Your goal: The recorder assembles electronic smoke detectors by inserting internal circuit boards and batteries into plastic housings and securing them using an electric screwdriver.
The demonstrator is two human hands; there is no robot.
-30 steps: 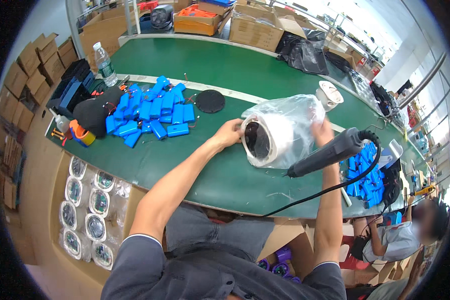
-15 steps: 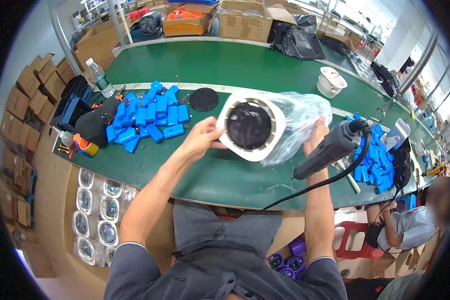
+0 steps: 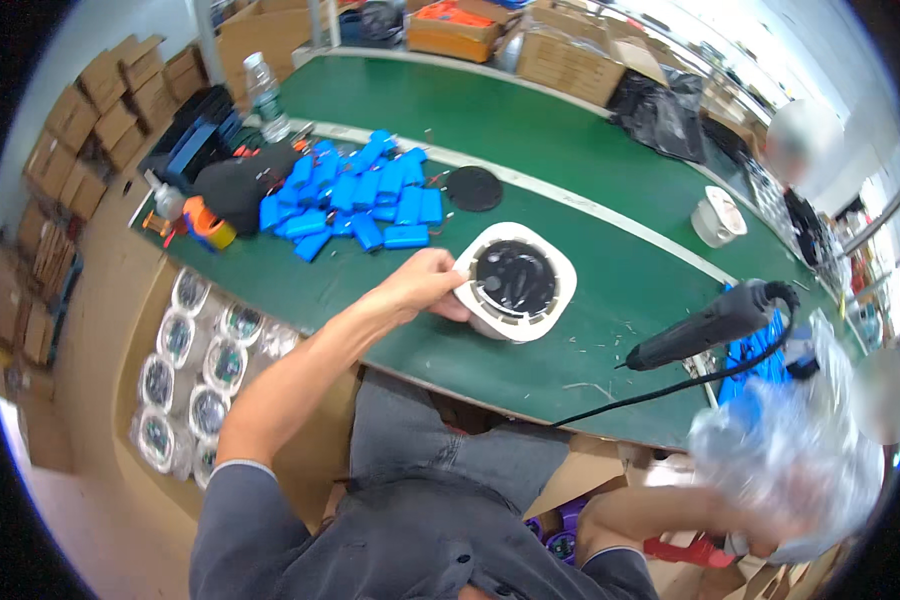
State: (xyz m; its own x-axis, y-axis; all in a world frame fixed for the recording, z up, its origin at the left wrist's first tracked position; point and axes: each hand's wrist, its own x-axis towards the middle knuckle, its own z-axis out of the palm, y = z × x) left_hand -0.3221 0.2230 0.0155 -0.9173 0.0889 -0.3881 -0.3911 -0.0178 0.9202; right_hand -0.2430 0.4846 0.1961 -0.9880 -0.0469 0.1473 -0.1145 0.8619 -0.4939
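1. Two hands busy: our left hand (image 3: pixel 425 290) gripped the white round housing (image 3: pixel 518 282) by its rim on the green surface (image 3: pixel 610 180).
2. Right hand (image 3: pixel 770 520), blurred, clutched a clear plastic bag (image 3: pixel 785 450) off the surface edge.
3. Unbagging looked done; next we needed the electric screwdriver (image 3: pixel 715 322), so free the right.

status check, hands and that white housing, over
Left hand grips rim of white round housing on green bench. Right hand hidden behind clear plastic bag. Black power screwdriver beside housing, untouched.

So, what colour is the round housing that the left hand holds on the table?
The round housing is white with a glossy black centre, held by the left hand. The head view shows it.
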